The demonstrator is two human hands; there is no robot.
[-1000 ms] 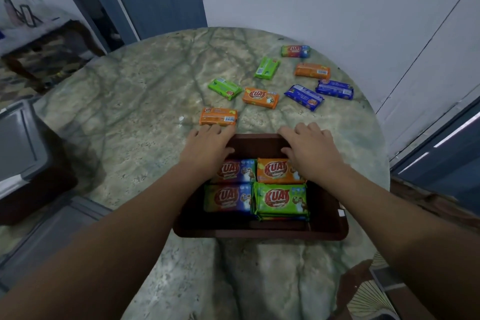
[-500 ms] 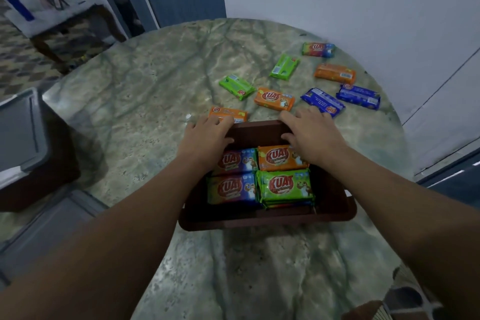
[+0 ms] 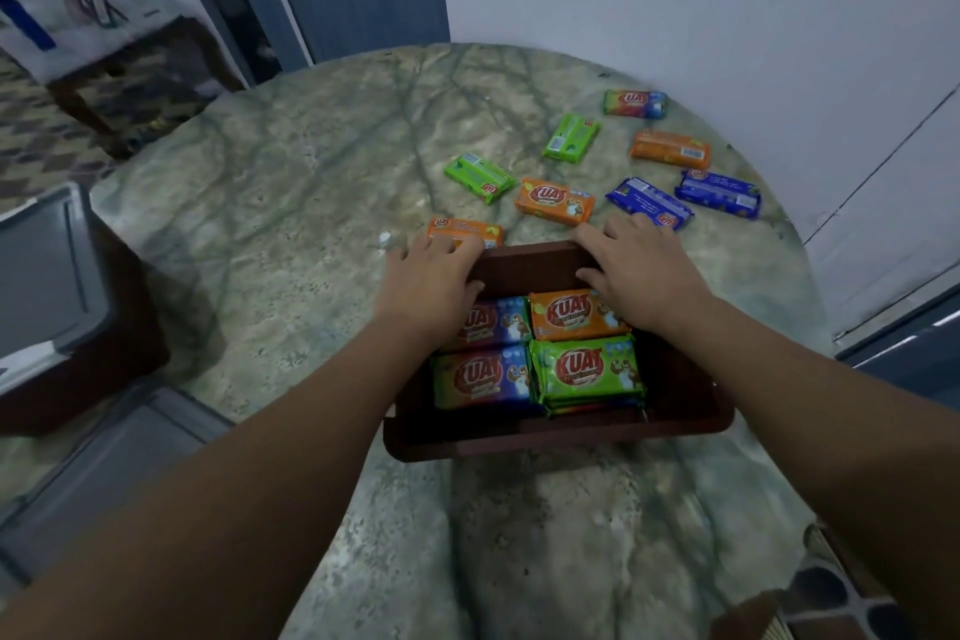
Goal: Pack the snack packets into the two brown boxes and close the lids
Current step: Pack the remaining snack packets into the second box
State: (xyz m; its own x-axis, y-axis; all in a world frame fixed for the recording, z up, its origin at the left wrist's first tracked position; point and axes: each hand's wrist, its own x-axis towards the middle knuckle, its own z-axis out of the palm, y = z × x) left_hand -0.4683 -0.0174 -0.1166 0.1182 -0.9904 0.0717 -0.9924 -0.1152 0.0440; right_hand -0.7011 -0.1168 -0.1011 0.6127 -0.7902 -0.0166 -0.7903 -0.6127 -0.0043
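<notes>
Box (image 3: 561,426) directly under both wrists, long axis left-right; four packets (image 3: 587,369) visible inside. Left hand (image 3: 431,276) and right hand (image 3: 641,270) grip far wall, fingers curled over rim, thumbs inside. Loose packets (image 3: 555,201) just beyond fingertips; nearest orange packet (image 3: 465,231) touches left fingers, right nearer blue. Grey lid (image 3: 47,270) far left.
</notes>
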